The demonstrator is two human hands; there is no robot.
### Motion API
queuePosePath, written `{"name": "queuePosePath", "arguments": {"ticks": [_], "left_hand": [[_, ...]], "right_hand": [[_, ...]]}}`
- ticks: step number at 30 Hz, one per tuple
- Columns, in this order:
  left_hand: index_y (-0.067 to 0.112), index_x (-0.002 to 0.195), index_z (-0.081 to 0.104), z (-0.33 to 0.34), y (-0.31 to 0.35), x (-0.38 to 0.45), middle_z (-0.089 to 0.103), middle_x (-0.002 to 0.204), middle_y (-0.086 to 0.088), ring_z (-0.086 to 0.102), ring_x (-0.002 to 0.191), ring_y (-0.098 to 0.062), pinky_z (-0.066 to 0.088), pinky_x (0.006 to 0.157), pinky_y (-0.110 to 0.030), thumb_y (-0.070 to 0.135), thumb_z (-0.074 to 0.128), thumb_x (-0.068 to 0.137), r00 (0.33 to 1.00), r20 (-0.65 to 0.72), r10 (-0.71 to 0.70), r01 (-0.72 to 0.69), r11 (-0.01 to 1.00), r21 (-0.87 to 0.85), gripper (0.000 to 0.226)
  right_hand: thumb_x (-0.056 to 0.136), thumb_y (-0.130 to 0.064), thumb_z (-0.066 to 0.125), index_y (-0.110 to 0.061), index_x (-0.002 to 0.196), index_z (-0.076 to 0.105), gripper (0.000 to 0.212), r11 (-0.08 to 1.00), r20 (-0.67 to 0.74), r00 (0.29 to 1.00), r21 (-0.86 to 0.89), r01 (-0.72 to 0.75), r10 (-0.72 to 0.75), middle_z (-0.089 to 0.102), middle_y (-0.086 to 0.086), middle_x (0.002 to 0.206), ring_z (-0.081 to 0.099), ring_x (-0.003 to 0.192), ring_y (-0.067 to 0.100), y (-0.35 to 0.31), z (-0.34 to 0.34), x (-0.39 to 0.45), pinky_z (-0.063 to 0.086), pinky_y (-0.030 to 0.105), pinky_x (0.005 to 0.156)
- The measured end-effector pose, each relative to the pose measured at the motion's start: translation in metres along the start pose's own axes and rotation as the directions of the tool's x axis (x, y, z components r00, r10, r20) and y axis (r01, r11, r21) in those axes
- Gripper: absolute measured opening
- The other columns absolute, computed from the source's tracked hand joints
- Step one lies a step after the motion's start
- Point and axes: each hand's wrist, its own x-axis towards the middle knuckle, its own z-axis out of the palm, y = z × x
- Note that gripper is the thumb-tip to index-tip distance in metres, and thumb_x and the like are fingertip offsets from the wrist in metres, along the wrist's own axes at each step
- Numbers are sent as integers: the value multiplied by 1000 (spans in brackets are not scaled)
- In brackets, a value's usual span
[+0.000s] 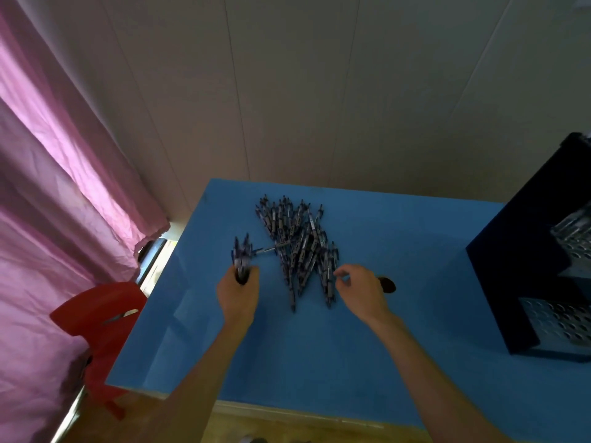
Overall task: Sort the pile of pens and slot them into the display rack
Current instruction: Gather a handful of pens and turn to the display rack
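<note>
The rack (540,266) at three o'clock is cut off by the right edge; its perforated trays are blurred, and I cannot tell what sits in them. A small dark thing (387,285) just behind my right hand (361,290) is too dim to name. The pile (297,247) of pens lies at twelve o'clock on the blue table (319,362). My left hand (238,292), at ten o'clock, grips a bundle (242,259) upright. My right hand hovers at the pile's near edge, fingers loosely curled, holding nothing.
</note>
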Motion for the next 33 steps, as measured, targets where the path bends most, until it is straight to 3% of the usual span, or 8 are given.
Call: {"name": "queuePosePath", "arguments": {"ticks": [7,13,16,22,25,28,31,33], "left_hand": [[19,63,43,7,0,21,39,58,4,30,58,-10,27,55,-23,33,73,91,994,-39,106,-109,990,-93,43],[7,68,53,9,-22,30,55,63,-7,49,62,-15,44,64,-37,33,72,91,999,-15,35,-36,993,-117,39],[12,73,58,4,-14,28,67,70,-11,67,69,-18,53,64,-36,38,64,96,998,-24,62,-65,990,-126,35],[4,76,59,-4,-22,27,66,71,-13,67,70,-25,55,67,-49,39,66,95,993,-6,114,-114,987,-113,41],[-2,79,60,-4,-21,25,64,72,-16,62,68,-27,53,65,-36,38,75,88,988,8,151,-150,986,-74,43],[-3,80,56,-4,-18,21,62,71,-17,60,68,-28,51,60,-27,36,80,84,991,29,133,-130,988,-80,46],[9,90,60,-4,-15,19,68,76,-6,66,71,-17,47,58,-12,33,77,88,991,34,131,-128,989,-75,29],[19,90,58,-3,-14,17,66,73,0,65,67,-14,46,60,-13,30,73,91,989,60,133,-127,987,-93,19]], "right_hand": [[97,-16,59,-19,107,69,15,997,-70,995,-29,72,-74,63,-6,100,55,76,5,-25,16,17,45,20,70],[97,-13,59,-19,107,69,16,995,-64,994,-49,85,-88,59,-8,92,54,72,3,-30,24,19,41,16,66],[96,-14,60,-18,105,69,14,995,-67,994,-63,80,-84,58,-9,90,53,70,1,-28,25,14,37,11,61],[96,-13,59,-19,108,69,16,998,-63,997,-51,46,-49,60,-9,93,55,74,2,-30,22,0,47,20,69],[96,-15,58,-20,106,69,15,998,-73,997,-53,34,-38,64,-8,95,58,77,5,-31,19,-5,54,26,72],[96,-13,59,-19,104,69,14,999,-85,996,-47,24,-28,64,-7,96,57,78,4,-29,16,-10,50,20,69],[96,-13,60,-18,103,70,13,999,-96,995,-49,21,-26,63,-6,96,58,79,5,-28,13,-17,51,22,70],[96,-13,60,-18,103,70,13,999,-98,995,-36,10,-14,66,-3,101,61,83,10,-27,12,-18,56,29,76]]}}
